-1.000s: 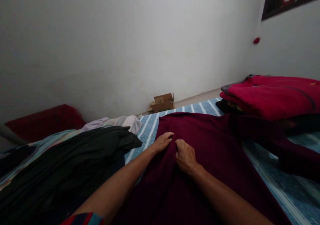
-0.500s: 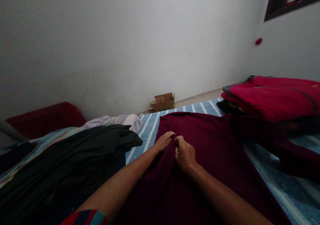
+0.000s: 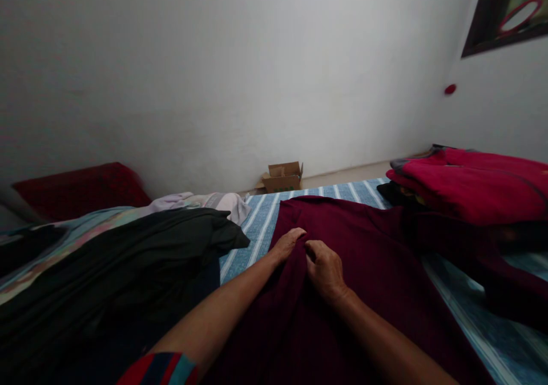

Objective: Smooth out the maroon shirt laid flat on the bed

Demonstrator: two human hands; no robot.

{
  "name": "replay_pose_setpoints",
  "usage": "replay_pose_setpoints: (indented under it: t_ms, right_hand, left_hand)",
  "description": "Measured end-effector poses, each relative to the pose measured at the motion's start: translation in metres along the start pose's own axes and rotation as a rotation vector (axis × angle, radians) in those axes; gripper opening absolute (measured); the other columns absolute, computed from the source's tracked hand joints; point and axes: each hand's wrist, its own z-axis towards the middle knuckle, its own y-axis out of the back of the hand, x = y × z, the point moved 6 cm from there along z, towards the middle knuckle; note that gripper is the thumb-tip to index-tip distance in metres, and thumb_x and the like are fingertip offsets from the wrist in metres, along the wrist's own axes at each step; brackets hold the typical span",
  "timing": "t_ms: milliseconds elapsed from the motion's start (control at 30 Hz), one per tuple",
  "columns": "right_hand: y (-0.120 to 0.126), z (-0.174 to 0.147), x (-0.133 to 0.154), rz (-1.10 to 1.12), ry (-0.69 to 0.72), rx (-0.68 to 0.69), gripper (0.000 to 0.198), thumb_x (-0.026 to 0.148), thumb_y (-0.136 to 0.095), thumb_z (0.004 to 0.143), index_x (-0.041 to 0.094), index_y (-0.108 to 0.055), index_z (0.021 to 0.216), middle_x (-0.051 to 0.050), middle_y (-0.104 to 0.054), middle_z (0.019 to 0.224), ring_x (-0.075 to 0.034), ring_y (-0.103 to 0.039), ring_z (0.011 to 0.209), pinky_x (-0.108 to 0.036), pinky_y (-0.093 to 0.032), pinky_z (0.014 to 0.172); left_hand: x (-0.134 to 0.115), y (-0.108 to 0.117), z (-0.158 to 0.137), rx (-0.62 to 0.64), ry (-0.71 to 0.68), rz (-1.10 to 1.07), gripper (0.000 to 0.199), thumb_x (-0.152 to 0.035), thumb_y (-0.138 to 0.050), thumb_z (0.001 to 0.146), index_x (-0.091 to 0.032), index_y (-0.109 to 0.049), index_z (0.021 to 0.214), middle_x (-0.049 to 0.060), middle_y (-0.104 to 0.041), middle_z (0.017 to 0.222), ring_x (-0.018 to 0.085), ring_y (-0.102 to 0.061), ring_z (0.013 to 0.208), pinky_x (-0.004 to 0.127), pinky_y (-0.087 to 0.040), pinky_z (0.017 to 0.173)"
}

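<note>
The maroon shirt (image 3: 363, 271) lies flat on the bed (image 3: 261, 228), its length running near to far (sleeve trailing right). Left hand (image 3: 289, 243) and right hand (image 3: 324, 269) pinch a fold.

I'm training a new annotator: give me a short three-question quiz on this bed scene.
1. True or false: both hands rest on the maroon shirt.
2. What lies left of the left hand? A) dark clothes B) a box C) a red pile
3. What stands on the floor by the wall?

Key:
1. True; the right hand pinches a fold with its fingers.
2. A, the dark clothes.
3. A box, open.
</note>
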Motion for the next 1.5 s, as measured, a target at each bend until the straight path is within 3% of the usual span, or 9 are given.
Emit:
replay_pose_setpoints:
  t_ms: [133, 267, 433, 600, 767, 867, 967, 1233, 1500]
  right_hand:
    - [0.000, 0.001, 0.000, -0.065, 0.013, -0.001, 0.015, 0.017, -0.044, 0.077, 0.019, -0.059, 0.075, -0.004, -0.059, 0.077, -0.015, -0.053, 0.070, -0.023, -0.033, 0.061]
    - [0.003, -0.002, 0.001, -0.014, -0.037, -0.021, 0.011, 0.017, -0.045, 0.069, 0.020, -0.048, 0.059, -0.001, -0.052, 0.064, -0.013, -0.046, 0.059, -0.023, -0.030, 0.056]
    - [0.003, -0.016, -0.011, 0.109, -0.276, 0.010, 0.016, 0.017, -0.045, 0.063, 0.022, -0.034, 0.052, 0.003, -0.042, 0.052, -0.012, -0.040, 0.053, -0.023, -0.027, 0.050]
    - [-0.004, -0.029, -0.025, 0.090, -0.466, 0.058, 0.015, 0.017, -0.042, 0.065, 0.022, -0.037, 0.051, 0.004, -0.042, 0.048, -0.011, -0.039, 0.049, -0.022, -0.026, 0.047]
    - [-0.001, -0.027, -0.021, 0.020, -0.464, 0.085, 0.014, 0.017, -0.045, 0.066, 0.021, -0.041, 0.053, 0.002, -0.049, 0.050, -0.012, -0.045, 0.052, -0.022, -0.028, 0.050]
    - [0.004, -0.027, -0.017, -0.061, -0.483, 0.106, 0.004, 0.023, -0.047, 0.071, 0.021, -0.050, 0.073, -0.002, -0.061, 0.065, -0.015, -0.052, 0.060, -0.023, -0.030, 0.052]
    - [0.004, -0.027, -0.014, -0.197, -0.487, 0.177, 0.018, 0.027, -0.044, 0.077, 0.022, -0.052, 0.093, -0.006, -0.067, 0.080, -0.019, -0.059, 0.070, -0.025, -0.031, 0.054]
    - [0.005, -0.031, -0.004, -0.346, -0.398, 0.279, 0.027, 0.032, -0.034, 0.085, 0.022, -0.059, 0.084, -0.010, -0.069, 0.089, -0.025, -0.063, 0.081, -0.030, -0.036, 0.060]
    - [0.010, -0.036, -0.003, -0.370, -0.459, 0.361, 0.034, 0.030, -0.034, 0.082, 0.020, -0.067, 0.081, -0.015, -0.069, 0.089, -0.030, -0.064, 0.084, -0.034, -0.040, 0.062]
  left_hand:
    - [0.001, -0.002, 0.000, -0.008, -0.007, 0.019, 0.023, -0.023, -0.045, 0.080, -0.016, -0.057, 0.099, 0.006, -0.060, 0.107, 0.018, -0.053, 0.102, 0.031, -0.040, 0.094]
    - [0.000, -0.002, 0.000, -0.008, -0.006, 0.046, 0.022, -0.022, -0.042, 0.081, -0.017, -0.057, 0.097, 0.005, -0.061, 0.104, 0.018, -0.052, 0.102, 0.030, -0.041, 0.092]
    - [-0.003, -0.001, 0.002, -0.002, 0.027, 0.094, 0.028, -0.014, -0.039, 0.079, -0.017, -0.055, 0.102, 0.006, -0.059, 0.110, 0.017, -0.050, 0.107, 0.032, -0.037, 0.097]
    - [-0.010, -0.007, -0.001, 0.021, 0.129, 0.167, 0.027, -0.022, -0.037, 0.083, -0.016, -0.053, 0.104, 0.009, -0.056, 0.114, 0.020, -0.049, 0.109, 0.037, -0.037, 0.096]
    - [-0.013, -0.013, -0.011, 0.030, 0.256, 0.236, 0.036, -0.039, -0.029, 0.089, -0.022, -0.045, 0.116, 0.008, -0.043, 0.133, 0.026, -0.041, 0.121, 0.048, -0.036, 0.095]
    - [-0.012, -0.016, -0.012, 0.045, 0.288, 0.255, 0.038, -0.042, -0.025, 0.090, -0.025, -0.044, 0.118, 0.005, -0.039, 0.138, 0.024, -0.038, 0.124, 0.047, -0.034, 0.098]
    - [-0.012, -0.016, -0.012, 0.061, 0.297, 0.269, 0.040, -0.043, -0.023, 0.090, -0.025, -0.042, 0.120, 0.005, -0.035, 0.141, 0.022, -0.037, 0.125, 0.045, -0.033, 0.099]
    - [-0.018, -0.012, -0.015, 0.095, 0.316, 0.291, 0.042, -0.044, -0.021, 0.090, -0.025, -0.040, 0.123, 0.005, -0.036, 0.140, 0.023, -0.036, 0.126, 0.045, -0.034, 0.098]
    - [-0.021, -0.011, -0.012, 0.166, 0.312, 0.295, 0.055, -0.052, -0.017, 0.088, -0.021, -0.037, 0.129, 0.009, -0.027, 0.146, 0.026, -0.032, 0.129, 0.047, -0.033, 0.097]
